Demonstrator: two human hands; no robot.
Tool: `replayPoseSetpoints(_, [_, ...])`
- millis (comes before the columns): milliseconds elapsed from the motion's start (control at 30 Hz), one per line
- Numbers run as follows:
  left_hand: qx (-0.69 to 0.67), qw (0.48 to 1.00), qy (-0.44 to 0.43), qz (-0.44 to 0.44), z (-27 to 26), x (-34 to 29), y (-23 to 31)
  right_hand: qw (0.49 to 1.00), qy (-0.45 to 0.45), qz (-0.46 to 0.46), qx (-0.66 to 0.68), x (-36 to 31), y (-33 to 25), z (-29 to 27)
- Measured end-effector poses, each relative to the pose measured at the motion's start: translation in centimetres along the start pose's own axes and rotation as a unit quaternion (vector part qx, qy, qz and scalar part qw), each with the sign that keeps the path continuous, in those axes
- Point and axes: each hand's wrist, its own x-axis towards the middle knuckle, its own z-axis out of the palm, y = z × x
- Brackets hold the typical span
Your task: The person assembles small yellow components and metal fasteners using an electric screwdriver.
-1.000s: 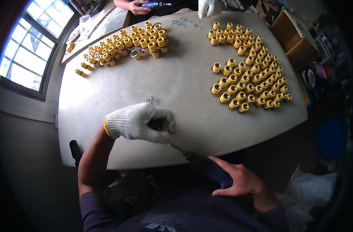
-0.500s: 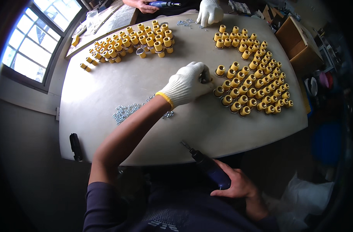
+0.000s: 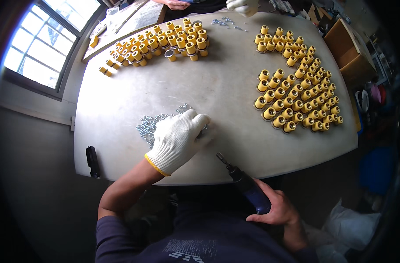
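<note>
My left hand point(image 3: 176, 136), in a white knitted glove with a yellow cuff, is over the pile of small silvery nuts point(image 3: 148, 127). Its fingers are curled together, and their tips are partly hidden and blurred, so what they hold does not show. My bare right hand point(image 3: 276, 205) is wrapped round a dark blue electric screwdriver point(image 3: 252, 193) at the table's near edge. The driver's bit points up and left over the tabletop. To the right stand several rows of yellow cylinders point(image 3: 279, 103) with brass-coloured holes on top.
More yellow cylinders point(image 3: 181, 42) crowd the far left of the grey table point(image 3: 235, 131). A black object point(image 3: 92, 161) lies at the near left edge. Across the table are another person's gloved hand point(image 3: 243, 6), bare hand point(image 3: 177, 4) and small screws point(image 3: 224, 22). An open cardboard box point(image 3: 351, 48) stands far right.
My left hand has come back from beside the right-hand yellow cylinders to the nuts. The right hand keeps hold of the screwdriver. The other person's gloved hand has drawn back. The view has shifted slightly.
</note>
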Motion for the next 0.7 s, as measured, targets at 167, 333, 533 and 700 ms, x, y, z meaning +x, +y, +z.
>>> replayPoseSetpoints(167, [0.047,0.998,0.002,-0.032,1.4,-0.3,0.1,1.0,-0.01,-0.012,-0.014,0.4,-0.4,0.2])
replayPoseSetpoints(333, [0.074,0.996,-0.004,-0.041,1.8,-0.1,-0.1,1.0,-0.011,0.0,-0.008,0.2,-0.6,0.3])
replayPoseSetpoints(533, [-0.333,0.933,0.062,-0.123,-0.3,-0.2,0.4,1.0,0.016,-0.003,-0.009,0.3,-0.8,0.6])
replayPoseSetpoints(700, [-0.695,0.6,-0.209,-0.338,-2.7,-0.4,1.5,0.993,0.087,-0.055,-0.064,1.5,-0.7,1.0])
